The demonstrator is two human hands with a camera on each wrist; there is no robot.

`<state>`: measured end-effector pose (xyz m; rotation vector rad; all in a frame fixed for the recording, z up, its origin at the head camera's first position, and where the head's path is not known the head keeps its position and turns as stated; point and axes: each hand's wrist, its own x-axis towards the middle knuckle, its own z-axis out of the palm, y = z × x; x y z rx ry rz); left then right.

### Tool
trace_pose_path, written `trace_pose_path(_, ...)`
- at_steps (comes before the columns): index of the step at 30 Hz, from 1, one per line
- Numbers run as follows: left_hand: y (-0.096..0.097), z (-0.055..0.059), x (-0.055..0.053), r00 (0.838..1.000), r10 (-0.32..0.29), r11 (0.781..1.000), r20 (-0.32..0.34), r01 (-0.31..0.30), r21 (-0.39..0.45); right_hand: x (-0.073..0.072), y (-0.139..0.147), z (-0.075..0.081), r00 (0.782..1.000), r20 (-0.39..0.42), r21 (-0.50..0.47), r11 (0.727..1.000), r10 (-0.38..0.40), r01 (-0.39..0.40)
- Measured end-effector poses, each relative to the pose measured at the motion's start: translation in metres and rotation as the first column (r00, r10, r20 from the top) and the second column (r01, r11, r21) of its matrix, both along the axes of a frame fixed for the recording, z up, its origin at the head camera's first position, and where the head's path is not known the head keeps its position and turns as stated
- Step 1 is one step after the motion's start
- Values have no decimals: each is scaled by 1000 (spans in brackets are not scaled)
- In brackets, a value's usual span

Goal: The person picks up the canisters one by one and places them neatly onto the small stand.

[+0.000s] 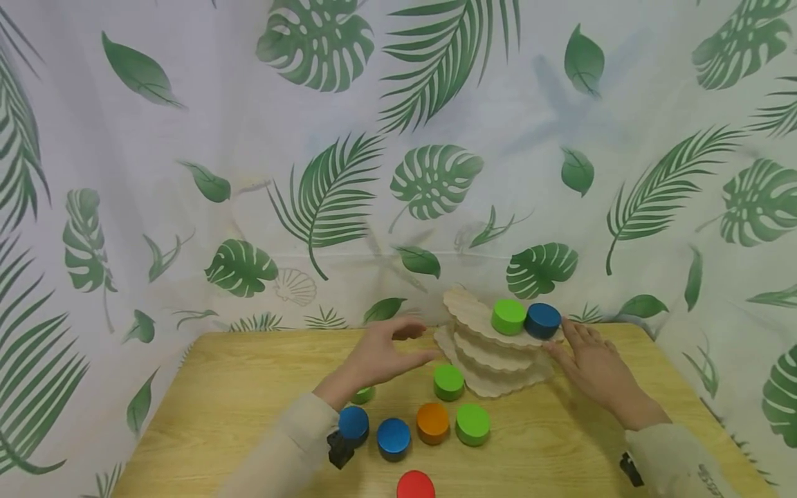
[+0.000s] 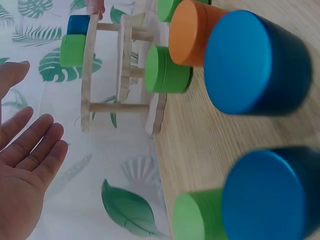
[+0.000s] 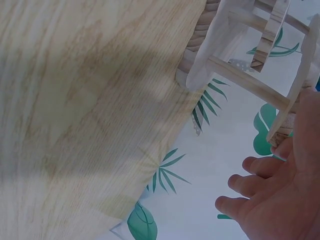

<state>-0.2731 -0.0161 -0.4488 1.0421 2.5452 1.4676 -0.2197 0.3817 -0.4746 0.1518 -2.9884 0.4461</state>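
Observation:
A tiered wooden stand (image 1: 476, 315) with wavy-edged shelves stands at the back of the table. On its top shelf sit a green round tin (image 1: 508, 317) and a dark blue round tin (image 1: 542, 321), side by side. My right hand (image 1: 594, 366) touches the shelf's right end beside the blue tin, fingers mostly extended; in the right wrist view, the fingertips of the right hand (image 3: 280, 195) are right at the shelf's end. My left hand (image 1: 382, 353) is held in the air left of the stand, thumb and fingers spread apart, with nothing between them.
Before the stand are a green tin (image 1: 448, 382), an orange tin (image 1: 432, 423), another green tin (image 1: 473, 424) and blue tins (image 1: 394, 438). A red tin (image 1: 416, 485) is nearest the front. One green tin (image 2: 192, 215) is partly hidden by the left wrist. Leaf-patterned cloth (image 1: 349, 290) hangs behind.

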Motion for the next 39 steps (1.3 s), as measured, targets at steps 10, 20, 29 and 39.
trace_pose_path(10,-44,-12,17,999,45,999,28,-46,7,0,-1,1,1000,-1,8,1000,6,-6)
trace_pose_path(20,-77,-36,31,988,118,992,100,-123,40,-2,4,-4,1000,-5,17,1000,-1,1)
trace_pose_path(29,-100,-61,44,973,145,987,180,-155,40,-2,1,-2,1000,16,6,1000,-5,5)
trace_pose_path(39,-115,-78,55,960,180,979,214,-196,56,-3,2,-3,1000,18,12,1000,-7,6)
